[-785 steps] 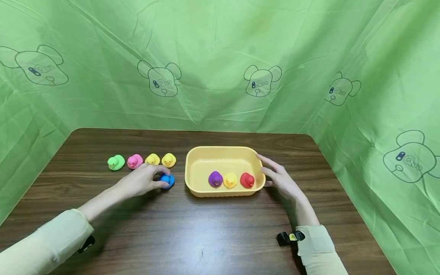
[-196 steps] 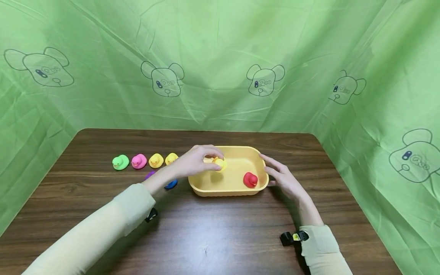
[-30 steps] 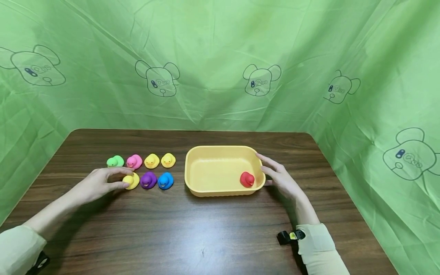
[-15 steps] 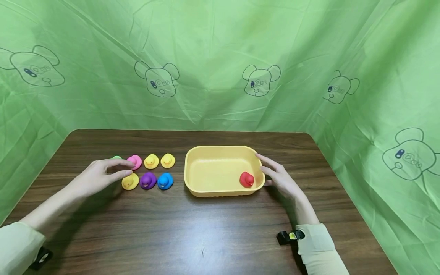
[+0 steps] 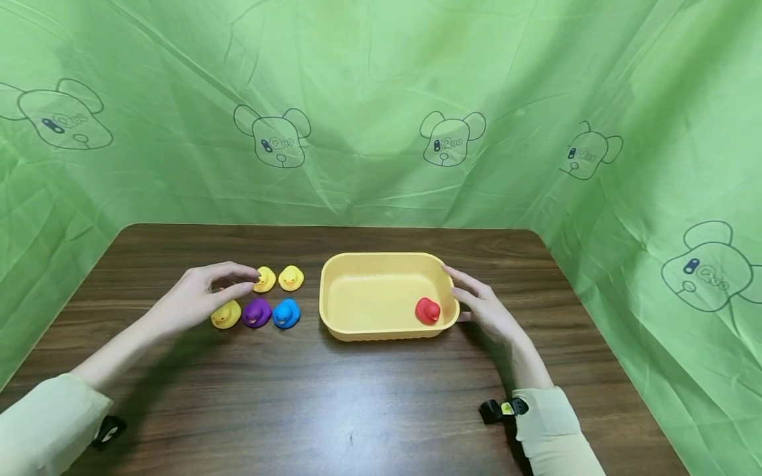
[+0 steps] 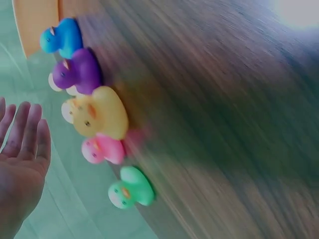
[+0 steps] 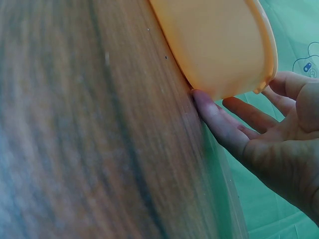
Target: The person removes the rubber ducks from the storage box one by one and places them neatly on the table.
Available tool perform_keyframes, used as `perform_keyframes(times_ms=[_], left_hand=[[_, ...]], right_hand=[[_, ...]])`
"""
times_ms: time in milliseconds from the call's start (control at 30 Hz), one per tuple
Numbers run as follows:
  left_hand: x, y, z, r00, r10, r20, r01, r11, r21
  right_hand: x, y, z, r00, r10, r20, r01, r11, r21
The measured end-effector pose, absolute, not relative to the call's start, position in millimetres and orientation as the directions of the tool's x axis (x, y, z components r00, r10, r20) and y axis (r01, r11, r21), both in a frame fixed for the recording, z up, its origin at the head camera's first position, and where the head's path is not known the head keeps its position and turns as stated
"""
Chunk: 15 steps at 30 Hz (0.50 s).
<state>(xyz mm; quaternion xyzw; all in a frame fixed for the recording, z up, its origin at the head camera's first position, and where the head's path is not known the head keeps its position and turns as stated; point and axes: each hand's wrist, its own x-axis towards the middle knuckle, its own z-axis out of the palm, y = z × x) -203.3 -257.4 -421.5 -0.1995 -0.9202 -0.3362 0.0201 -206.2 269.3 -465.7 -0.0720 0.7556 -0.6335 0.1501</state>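
Note:
My left hand (image 5: 199,291) hovers over the left end of two rows of rubber ducks, fingers apart and holding nothing. Beneath and beside it sit a yellow duck (image 5: 225,316), a purple duck (image 5: 257,313) and a blue duck (image 5: 287,314) in the near row. Behind are two more yellow ducks, one (image 5: 291,278) fully visible. The pink duck (image 6: 103,150) and green duck (image 6: 132,189), mostly covered by my hand in the head view, show in the left wrist view. With its fingertips, my right hand (image 5: 491,314) touches the right end of a yellow plastic basin (image 5: 381,335). Inside lies a red duck (image 5: 427,311).
A brown wood-grain table (image 5: 333,403) bears everything. Green cloth (image 5: 363,132) printed with cartoon animal heads hangs behind it and along both sides. The basin stands right of the ducks.
Blue, purple and yellow ducks have gone from the basin to the near row. My left hand has let go of that yellow duck and moved up and right; the right hand stays put.

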Motion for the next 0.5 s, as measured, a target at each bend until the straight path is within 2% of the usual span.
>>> perform_keyframes(times_ms=[200, 500], left_hand=[[-208, -233, -417, -0.919, 0.368, 0.143, 0.363, 0.646, 0.671], [-216, -198, -416, -0.901, 0.387, 0.196, 0.404, 0.584, 0.704]], right_hand=[[-206, 269, -465, -0.944, -0.298, -0.141, 0.088, 0.187, -0.978], [-207, 270, -467, -0.946, -0.294, -0.136, 0.083, 0.186, -0.979]])
